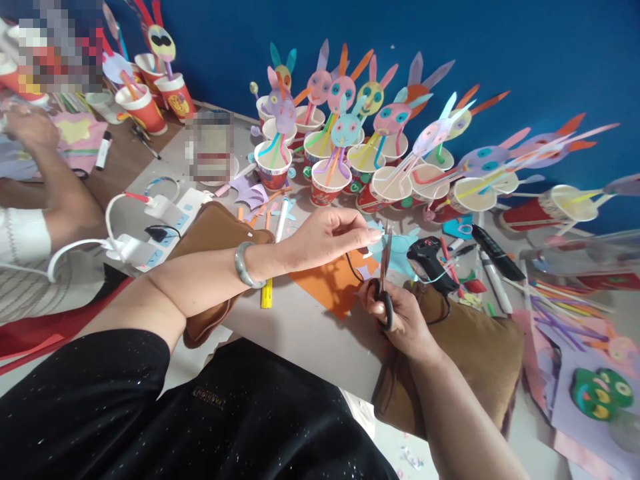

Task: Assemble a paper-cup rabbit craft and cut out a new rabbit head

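Observation:
My right hand [403,320] grips a pair of scissors [385,300] by its black handles, the blades pointing up and away from me. Close by the blade tips, my left hand [335,237] has thumb and forefinger pinched around a small pale piece, too small to make out. A light blue paper sheet [403,253] lies beyond the blades. Orange paper [327,283] rests on the table under my left hand. Just right of the scissors sits a black device [431,263], its kind unclear.
Paper cups [331,181] with rabbit-faced paper figures line the blue wall. Brown cushions [470,353] [215,240] flank my arms. A power strip [150,233] with white cables lies left. Markers [495,283] and straws lie right. Another person's arm [70,180] is at the left edge.

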Available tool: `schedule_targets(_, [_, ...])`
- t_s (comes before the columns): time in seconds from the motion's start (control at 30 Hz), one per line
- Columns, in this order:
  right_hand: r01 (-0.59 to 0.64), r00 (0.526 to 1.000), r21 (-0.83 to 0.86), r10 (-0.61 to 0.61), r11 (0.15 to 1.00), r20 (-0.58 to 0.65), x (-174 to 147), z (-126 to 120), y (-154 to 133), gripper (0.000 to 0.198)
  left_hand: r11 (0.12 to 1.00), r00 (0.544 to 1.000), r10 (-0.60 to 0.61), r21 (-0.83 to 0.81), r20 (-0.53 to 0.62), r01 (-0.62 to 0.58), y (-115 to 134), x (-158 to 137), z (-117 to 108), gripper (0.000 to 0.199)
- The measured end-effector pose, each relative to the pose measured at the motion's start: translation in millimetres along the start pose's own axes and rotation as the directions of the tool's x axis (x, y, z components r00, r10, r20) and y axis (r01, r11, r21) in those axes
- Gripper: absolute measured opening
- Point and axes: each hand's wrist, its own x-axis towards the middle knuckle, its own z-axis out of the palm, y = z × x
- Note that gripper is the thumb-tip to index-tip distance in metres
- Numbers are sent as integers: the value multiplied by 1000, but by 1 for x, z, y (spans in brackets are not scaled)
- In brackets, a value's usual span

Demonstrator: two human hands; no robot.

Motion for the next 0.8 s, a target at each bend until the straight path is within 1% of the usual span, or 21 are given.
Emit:
schedule_targets(0.1, [3, 1000, 2, -3, 1000, 2, -1, 0, 2, 70, 1000, 999, -2, 6, 33, 2, -1, -2, 1, 40])
schedule_targets(0.2, [7, 1000, 4, -7, 1000, 4, -1, 1, 4, 69, 1000, 997, 21, 18, 77, -22, -4, -2, 1, 37])
schedule_targets(0.33, [-8, 1000, -14, 8, 1000, 7, 0, 1, 1, 70, 998, 996, 46, 32, 75, -49, -6, -1, 1, 31])
schedule_targets(0.5, [-11, 1000, -23, 11, 1000, 16, 2, 1, -4, 70, 999, 996, 6, 52, 89, -11, -4, -2, 0, 30])
schedule_targets(0.67, [4, 1000, -22, -3, 1000, 26, 2, 1, -5, 71, 998, 995, -11, 55, 102, 5, -4, -3, 0, 26])
schedule_targets(0.8, [1, 1000, -24, -1, 1000, 18, 2, 1, -5, 71, 998, 995, -20, 64, 102, 14, -5, -3, 0, 27])
